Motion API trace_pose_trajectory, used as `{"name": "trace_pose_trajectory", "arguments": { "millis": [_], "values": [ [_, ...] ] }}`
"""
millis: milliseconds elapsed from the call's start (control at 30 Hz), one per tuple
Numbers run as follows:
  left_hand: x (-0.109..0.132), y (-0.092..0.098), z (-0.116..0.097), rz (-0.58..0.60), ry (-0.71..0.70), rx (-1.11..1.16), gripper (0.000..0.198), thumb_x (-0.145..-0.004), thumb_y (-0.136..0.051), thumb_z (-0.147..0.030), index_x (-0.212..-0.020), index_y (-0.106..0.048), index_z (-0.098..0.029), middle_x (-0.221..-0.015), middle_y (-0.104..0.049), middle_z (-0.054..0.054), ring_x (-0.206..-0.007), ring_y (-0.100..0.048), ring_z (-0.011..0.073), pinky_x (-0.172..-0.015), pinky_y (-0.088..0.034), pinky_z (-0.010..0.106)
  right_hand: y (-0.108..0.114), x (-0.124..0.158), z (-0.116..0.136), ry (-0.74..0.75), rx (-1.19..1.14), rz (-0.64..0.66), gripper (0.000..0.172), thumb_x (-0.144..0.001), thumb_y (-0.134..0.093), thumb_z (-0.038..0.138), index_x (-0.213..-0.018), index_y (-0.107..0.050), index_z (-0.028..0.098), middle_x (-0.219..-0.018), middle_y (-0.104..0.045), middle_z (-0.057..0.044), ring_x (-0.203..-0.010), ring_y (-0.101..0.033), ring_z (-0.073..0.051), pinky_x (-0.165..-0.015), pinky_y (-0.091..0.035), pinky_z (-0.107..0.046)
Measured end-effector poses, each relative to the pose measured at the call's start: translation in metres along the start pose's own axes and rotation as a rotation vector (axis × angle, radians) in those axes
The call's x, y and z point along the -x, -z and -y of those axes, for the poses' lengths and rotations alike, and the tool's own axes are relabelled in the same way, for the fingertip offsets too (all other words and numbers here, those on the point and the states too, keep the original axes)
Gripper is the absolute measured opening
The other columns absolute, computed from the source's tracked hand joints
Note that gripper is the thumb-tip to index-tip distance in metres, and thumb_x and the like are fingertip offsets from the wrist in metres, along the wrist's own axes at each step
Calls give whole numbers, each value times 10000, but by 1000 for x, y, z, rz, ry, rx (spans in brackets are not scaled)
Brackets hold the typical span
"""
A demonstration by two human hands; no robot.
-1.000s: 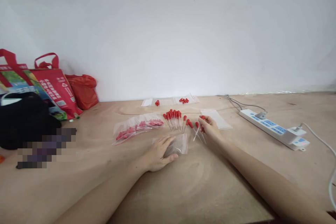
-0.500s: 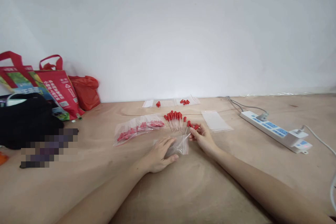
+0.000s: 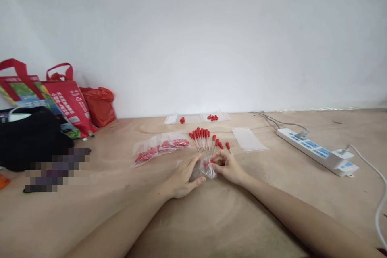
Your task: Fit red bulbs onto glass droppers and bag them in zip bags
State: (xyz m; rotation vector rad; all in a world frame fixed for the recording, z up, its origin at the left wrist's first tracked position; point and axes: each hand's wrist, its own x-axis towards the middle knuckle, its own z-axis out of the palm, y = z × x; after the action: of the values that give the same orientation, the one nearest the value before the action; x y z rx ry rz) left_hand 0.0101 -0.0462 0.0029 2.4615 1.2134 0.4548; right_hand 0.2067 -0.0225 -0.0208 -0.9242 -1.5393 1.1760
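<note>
A small clear plastic bag [image 3: 211, 172] lies between my hands in the head view. My left hand [image 3: 187, 177] rests on the bag's left part, fingers spread and thumb apart. My right hand [image 3: 228, 166] pinches a red-capped dropper [image 3: 208, 164] at the bag's right side, its tube inside or over the bag; which one is unclear. Just beyond are several red-capped droppers [image 3: 203, 134] fanned out on the table, with one more [image 3: 227, 146] behind my right hand. Filled clear bags of red-capped pieces [image 3: 151, 152] lie to the left.
Along the wall, clear bags [image 3: 193, 118] lie with loose red caps [image 3: 212, 117]. A flat clear bag [image 3: 249, 140] and a white power strip [image 3: 314, 149] with cables are on the right. Red bags [image 3: 69, 102] and black cloth [image 3: 30, 141] sit at the left.
My right hand has moved left and slightly down, bringing a red-capped dropper to the bag. Droppers it had hidden now show behind it. My left hand has barely moved.
</note>
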Motion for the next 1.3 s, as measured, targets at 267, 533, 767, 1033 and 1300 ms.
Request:
{"name": "trace_pose_trajectory", "arguments": {
  "millis": [267, 533, 767, 1033, 1300],
  "values": [
    [1, 9, -8, -89, -38, -2, 525, -833, -373, -424, -1292, -227, -214, -1300, -362, 74, -1181, -334, 239, -973, -283, 408, 20, -11, 6, 149, 380, 227, 208, -724, -529, 326, -596, -620, 189, -703, -600, -14, -640, -546, -127, -611, -419, -260],
    [2, 27, 7, -135, -57, -14, 324, -813, -432, -316, -1118, -444, -207, -1109, -503, 55, -1025, -468, 204, -883, -384, 336, 66, -34, -7, -69, 923, -397, 289, -685, -557, 389, -839, -578, 144, -889, -571, -99, -801, -550, -188, -681, -404, -270],
    [2, 18, 18, 0, -43, -52, 353, -825, -431, -348, -1146, -468, -207, -1226, -453, 64, -1128, -412, 200, -961, -327, 347, 73, -43, -13, -265, 937, -255, 363, -725, -541, 350, -992, -533, 105, -835, -624, -97, -777, -581, -186, -631, -395, -244],
    [1, 15, 14, 48, -53, -75, 432, -864, -332, -423, -1234, -401, -210, -1317, -387, 47, -1233, -294, 198, -1024, -239, 388, 59, -46, -10, -219, 903, -201, 221, -732, -501, 218, -916, -576, 122, -763, -637, -90, -739, -585, -197, -609, -389, -250],
    [2, 15, 16, 47, -57, -91, 482, -836, -384, -443, -1249, -382, -194, -1319, -384, 62, -1236, -288, 220, -1019, -243, 413, 65, -36, 6, 125, 357, -575, 442, -729, -480, 329, -1120, -364, 159, -677, -521, 13, -554, -515, -132, -523, -411, -258]
  ]
}}
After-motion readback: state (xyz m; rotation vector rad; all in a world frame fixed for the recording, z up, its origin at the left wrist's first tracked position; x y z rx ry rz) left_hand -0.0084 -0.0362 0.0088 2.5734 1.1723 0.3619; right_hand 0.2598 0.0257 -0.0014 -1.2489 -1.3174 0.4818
